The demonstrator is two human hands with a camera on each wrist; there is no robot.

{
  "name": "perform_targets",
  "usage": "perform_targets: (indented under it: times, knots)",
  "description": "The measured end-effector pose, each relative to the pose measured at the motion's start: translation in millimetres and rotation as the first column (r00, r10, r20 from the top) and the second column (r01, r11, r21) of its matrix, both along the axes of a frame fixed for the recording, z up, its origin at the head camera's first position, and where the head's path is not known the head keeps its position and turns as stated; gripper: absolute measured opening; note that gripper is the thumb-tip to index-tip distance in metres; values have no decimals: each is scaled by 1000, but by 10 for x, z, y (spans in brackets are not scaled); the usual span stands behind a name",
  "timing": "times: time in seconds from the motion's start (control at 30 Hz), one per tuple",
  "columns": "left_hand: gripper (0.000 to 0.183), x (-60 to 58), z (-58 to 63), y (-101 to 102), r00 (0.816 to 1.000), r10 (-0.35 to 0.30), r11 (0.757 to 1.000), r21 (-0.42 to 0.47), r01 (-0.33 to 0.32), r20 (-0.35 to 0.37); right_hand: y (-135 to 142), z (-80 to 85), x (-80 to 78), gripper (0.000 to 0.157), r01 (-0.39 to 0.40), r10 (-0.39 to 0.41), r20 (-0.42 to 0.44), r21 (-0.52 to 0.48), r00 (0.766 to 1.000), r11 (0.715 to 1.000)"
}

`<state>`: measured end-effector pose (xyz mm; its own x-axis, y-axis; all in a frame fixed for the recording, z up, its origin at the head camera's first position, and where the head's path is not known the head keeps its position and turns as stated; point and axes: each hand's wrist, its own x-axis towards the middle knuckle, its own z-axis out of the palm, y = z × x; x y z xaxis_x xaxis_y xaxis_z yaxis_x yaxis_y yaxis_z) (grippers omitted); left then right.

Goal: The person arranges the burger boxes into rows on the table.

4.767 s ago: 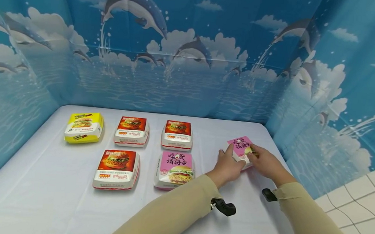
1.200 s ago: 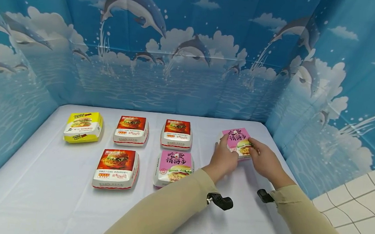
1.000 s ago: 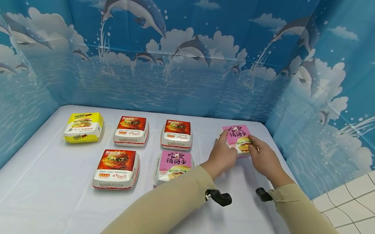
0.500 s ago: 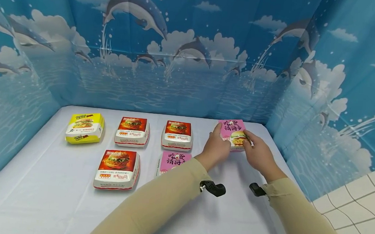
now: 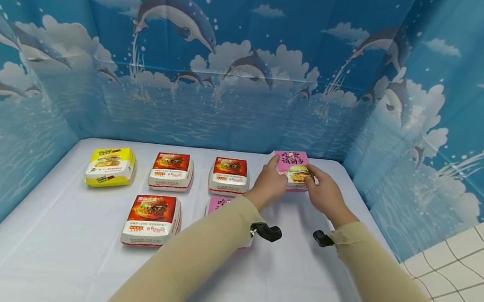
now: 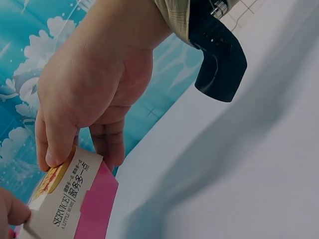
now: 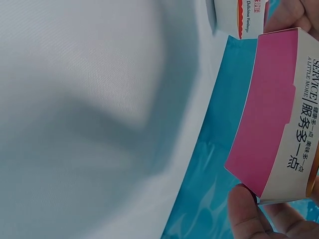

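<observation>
A pink and white burger box [image 5: 292, 173] with a burger picture is held between both hands at the far right part of the table. My left hand [image 5: 270, 184] grips its left side, and my right hand [image 5: 325, 193] grips the right side. In the left wrist view, the right hand [image 6: 94, 84] has thumb and fingers on one end of the box [image 6: 75, 199], while left fingertips show at the lower left. The right wrist view has the pink lower side of the box [image 7: 271, 109] facing the camera, with right fingers [image 7: 244, 211] at its bottom corner.
Two red and white burger boxes [image 5: 228, 174] [image 5: 171, 170] and a yellow one [image 5: 110, 165] form the back row. Nearer stand another red box [image 5: 151, 220] and a second pink box [image 5: 218, 205], mostly hidden by my left sleeve. A dolphin curtain [image 5: 245, 113] surrounds the white table [image 5: 67, 251].
Both hands have carried the pink box leftward and toward the back edge, near the back row. The left sleeve now covers more of the second pink box. The other boxes stay put.
</observation>
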<state>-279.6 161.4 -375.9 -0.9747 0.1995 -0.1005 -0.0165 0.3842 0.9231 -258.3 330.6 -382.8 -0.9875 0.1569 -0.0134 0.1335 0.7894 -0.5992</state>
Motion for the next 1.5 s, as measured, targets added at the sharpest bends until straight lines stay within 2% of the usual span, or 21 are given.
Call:
perform_targets:
  times: [0.47,0.9,1.27,1.5]
  knots:
    - [67,-146,-75,-97,998,-51,998,-27,52,43,-85,-73,-125,59,-7,7,36,-12,999,1000]
    - [63,-168,-131,-125,1000,-27,994,-106,27,-4,-132,-163,-195,62,-11,11,92,1,996,1000]
    - [64,-155,-153,-124,997,-25,989,-145,36,78,-122,-221,-222,70,-65,62,133,21,989,998]
    - [64,-155,-181,-132,997,-29,980,-197,42,69,-158,-249,-230,70,-58,52,161,31,986,998]
